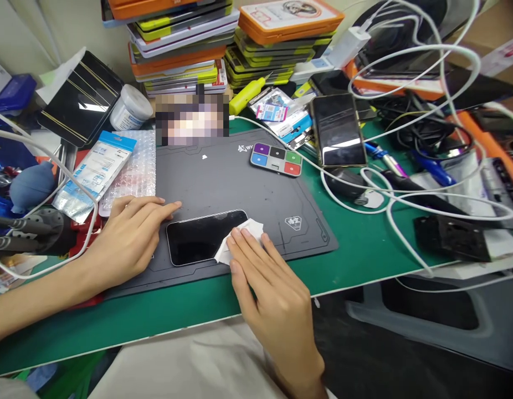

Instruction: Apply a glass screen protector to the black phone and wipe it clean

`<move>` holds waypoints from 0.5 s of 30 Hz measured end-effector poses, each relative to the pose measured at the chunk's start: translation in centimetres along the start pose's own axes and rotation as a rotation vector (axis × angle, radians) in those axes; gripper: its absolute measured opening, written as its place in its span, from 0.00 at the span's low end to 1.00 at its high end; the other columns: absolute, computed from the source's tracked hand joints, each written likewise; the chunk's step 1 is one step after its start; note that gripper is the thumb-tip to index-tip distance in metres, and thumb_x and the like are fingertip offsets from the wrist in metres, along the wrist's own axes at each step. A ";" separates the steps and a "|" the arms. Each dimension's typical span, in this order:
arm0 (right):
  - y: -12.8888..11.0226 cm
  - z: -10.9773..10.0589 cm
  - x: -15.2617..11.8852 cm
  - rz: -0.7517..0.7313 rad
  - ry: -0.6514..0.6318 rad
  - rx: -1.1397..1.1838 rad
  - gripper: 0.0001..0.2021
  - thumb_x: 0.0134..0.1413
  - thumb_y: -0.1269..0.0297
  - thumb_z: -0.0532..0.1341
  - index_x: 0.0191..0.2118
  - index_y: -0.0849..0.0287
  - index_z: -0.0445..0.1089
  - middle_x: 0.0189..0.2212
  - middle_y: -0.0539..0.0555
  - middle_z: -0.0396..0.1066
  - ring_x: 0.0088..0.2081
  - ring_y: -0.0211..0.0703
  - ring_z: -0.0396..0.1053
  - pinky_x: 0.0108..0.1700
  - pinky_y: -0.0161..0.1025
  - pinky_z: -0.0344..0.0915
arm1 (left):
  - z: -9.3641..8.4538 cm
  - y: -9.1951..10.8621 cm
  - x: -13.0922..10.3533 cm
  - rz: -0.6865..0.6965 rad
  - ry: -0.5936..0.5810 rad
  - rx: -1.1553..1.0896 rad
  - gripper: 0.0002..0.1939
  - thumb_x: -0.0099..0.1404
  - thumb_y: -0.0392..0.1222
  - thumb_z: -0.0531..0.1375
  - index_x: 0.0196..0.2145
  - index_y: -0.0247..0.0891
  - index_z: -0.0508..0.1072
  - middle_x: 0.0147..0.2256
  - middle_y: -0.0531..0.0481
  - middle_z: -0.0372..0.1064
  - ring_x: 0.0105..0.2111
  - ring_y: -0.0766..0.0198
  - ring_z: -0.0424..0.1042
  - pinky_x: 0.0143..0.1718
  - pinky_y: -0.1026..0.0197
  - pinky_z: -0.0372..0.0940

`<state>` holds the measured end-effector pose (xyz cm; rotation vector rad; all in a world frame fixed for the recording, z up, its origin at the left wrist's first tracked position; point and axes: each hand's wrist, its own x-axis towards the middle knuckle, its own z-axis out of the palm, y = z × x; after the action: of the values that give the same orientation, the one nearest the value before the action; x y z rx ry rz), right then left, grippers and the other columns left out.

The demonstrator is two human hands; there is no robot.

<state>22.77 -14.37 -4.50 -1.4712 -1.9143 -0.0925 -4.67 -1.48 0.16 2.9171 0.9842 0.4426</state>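
Observation:
A smartphone [196,237] with a dark screen lies face up on the grey work mat [206,188]. Under the fingers of my right hand [268,277] a folded white wipe [253,226] is pressed on the phone's right end. That hand's fingers are close together, and part of the wipe is covered by them. My left hand [129,238] rests at the mat's left side, just left of the phone, with its fingers stretched out and nothing in them. Whether it touches the phone's edge I cannot tell.
A panel with coloured squares [276,159] lies on the mat. Behind it is another phone [338,130]. White cables [389,199] loop over the right side. Stacked cases [181,44] stand at the back. A white jar [131,108] and blue blower [32,187] are at left.

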 end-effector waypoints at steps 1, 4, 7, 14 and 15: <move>0.1 0.2 0.2 0.000 0.000 -0.015 0.18 0.80 0.76 0.64 0.68 0.67 0.79 0.65 0.62 0.84 0.68 0.54 0.83 0.77 0.56 0.77 | 0.0 0.0 0.0 0.004 0.001 0.005 0.23 0.84 0.30 0.52 0.72 0.39 0.67 0.60 0.43 0.83 0.64 0.50 0.78 0.66 0.47 0.63; 0.3 0.9 1.2 0.002 0.015 -0.046 0.16 0.82 0.75 0.63 0.67 0.67 0.80 0.64 0.62 0.85 0.68 0.55 0.83 0.76 0.55 0.78 | 0.0 0.1 0.0 0.015 0.011 0.020 0.22 0.84 0.30 0.51 0.71 0.39 0.68 0.59 0.43 0.83 0.63 0.51 0.78 0.65 0.47 0.63; -0.4 1.9 2.2 0.031 0.003 -0.114 0.17 0.83 0.70 0.62 0.68 0.68 0.80 0.66 0.65 0.83 0.68 0.57 0.83 0.75 0.55 0.79 | 0.1 0.1 0.0 0.017 0.011 0.030 0.23 0.84 0.29 0.51 0.71 0.39 0.67 0.59 0.42 0.83 0.63 0.50 0.78 0.65 0.46 0.63; -5.2 4.4 3.3 -0.058 -0.102 -0.134 0.28 0.86 0.55 0.61 0.69 0.80 0.77 0.71 0.73 0.78 0.70 0.65 0.81 0.76 0.54 0.77 | 0.2 0.0 0.0 0.034 0.016 0.056 0.22 0.83 0.29 0.51 0.70 0.37 0.68 0.59 0.40 0.83 0.62 0.50 0.79 0.63 0.46 0.64; -5.8 4.7 3.3 -0.079 -0.106 -0.115 0.29 0.86 0.54 0.61 0.69 0.80 0.77 0.71 0.73 0.78 0.71 0.65 0.80 0.76 0.54 0.77 | 0.2 0.0 0.0 0.038 0.017 0.061 0.22 0.83 0.29 0.51 0.70 0.36 0.69 0.59 0.39 0.83 0.62 0.50 0.79 0.62 0.46 0.64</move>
<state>15.16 -11.56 -4.12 -1.5022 -2.0833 -0.1667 -4.60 -1.50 -0.04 2.9955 0.9630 0.4478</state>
